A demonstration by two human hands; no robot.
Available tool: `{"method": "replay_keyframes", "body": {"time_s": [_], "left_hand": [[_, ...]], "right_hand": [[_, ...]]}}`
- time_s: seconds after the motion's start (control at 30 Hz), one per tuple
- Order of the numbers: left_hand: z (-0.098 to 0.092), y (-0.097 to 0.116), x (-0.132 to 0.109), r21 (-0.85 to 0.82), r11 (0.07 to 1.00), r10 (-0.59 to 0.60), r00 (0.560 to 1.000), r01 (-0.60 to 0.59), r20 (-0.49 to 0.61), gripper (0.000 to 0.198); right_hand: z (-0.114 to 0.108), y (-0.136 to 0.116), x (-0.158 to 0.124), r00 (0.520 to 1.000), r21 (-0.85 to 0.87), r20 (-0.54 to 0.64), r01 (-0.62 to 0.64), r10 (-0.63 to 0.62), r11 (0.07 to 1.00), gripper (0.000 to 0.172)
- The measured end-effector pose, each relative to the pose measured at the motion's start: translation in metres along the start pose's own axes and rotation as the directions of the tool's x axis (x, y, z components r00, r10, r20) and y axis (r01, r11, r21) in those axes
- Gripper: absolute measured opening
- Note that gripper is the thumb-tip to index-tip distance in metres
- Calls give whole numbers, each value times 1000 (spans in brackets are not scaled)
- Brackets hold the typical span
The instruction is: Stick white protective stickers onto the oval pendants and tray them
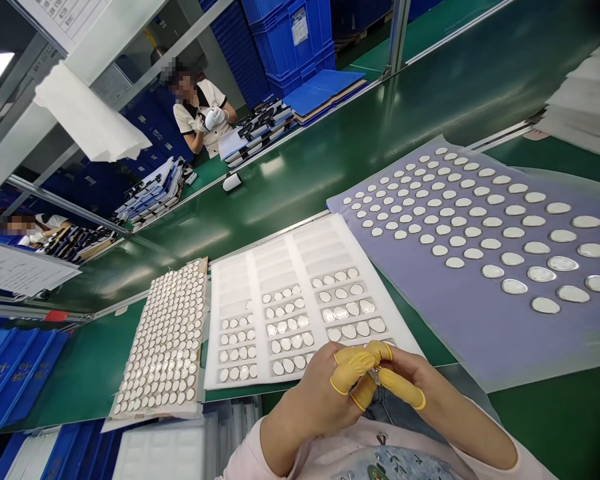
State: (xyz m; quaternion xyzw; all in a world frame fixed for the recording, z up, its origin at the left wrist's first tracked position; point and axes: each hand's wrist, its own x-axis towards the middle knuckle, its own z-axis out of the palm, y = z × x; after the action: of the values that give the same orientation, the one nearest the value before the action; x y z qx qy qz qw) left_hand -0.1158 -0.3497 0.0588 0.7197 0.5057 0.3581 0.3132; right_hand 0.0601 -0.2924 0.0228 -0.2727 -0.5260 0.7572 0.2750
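My left hand (330, 383) and my right hand (407, 373) meet in front of my chest, by the near edge of a white foam tray (283, 263). Yellow finger cots cover several fingertips of both. The fingers are pinched together around a small shiny piece (375, 375), mostly hidden, whose kind I cannot make out. Rows of round white discs with metallic rims (347, 331) stand in the tray's slots, in three columns. More such discs lie spaced out on a purple sheet (380, 280) to the right.
Left of the tray, a board (204, 320) carries tightly packed white discs. Blue bins (20, 373) stand at the far left. Beyond the green conveyor belt (275, 187), a gloved co-worker (205, 113) works near stacked folders (260, 130). White sheets (587, 100) lie at the upper right.
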Motion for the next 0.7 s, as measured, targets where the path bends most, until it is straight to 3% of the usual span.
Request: {"method": "replay_keyframes", "body": {"time_s": [0.07,0.13,0.17,0.23,0.27,0.33,0.4,0.53,0.7], "left_hand": [[1,-2,-1,50,996,74,997,-75,19,25],[3,-3,-2,59,995,89,995,-86,-51,31],[3,-3,-1,43,998,49,992,-44,-119,33],[4,-1,0,-76,989,-138,967,124,-216,32],[4,0,2,-178,958,-257,946,223,-199,32],[3,2,5,-389,838,-434,900,384,-45,42],[2,3,7,-525,702,-500,858,481,118,52],[1,2,9,-613,586,-544,818,530,187,54],[0,-2,8,-765,462,-470,856,447,216,49]], "right_hand": [[-1,1,-3,999,-65,-33,25,-27,998,36],[-1,-1,-6,993,-161,-94,58,-74,985,30],[-1,-3,-7,988,-219,-118,74,-102,973,26],[-1,-7,-10,977,-335,-138,107,-161,936,23],[0,-9,-11,974,-387,-134,121,-185,914,25],[0,-11,-11,967,-467,-118,145,-224,873,23],[1,-11,-11,961,-522,-110,162,-255,837,17],[2,-14,-10,957,-594,-81,179,-279,784,10],[1,-18,-13,949,-526,-83,217,-303,823,14]]}}
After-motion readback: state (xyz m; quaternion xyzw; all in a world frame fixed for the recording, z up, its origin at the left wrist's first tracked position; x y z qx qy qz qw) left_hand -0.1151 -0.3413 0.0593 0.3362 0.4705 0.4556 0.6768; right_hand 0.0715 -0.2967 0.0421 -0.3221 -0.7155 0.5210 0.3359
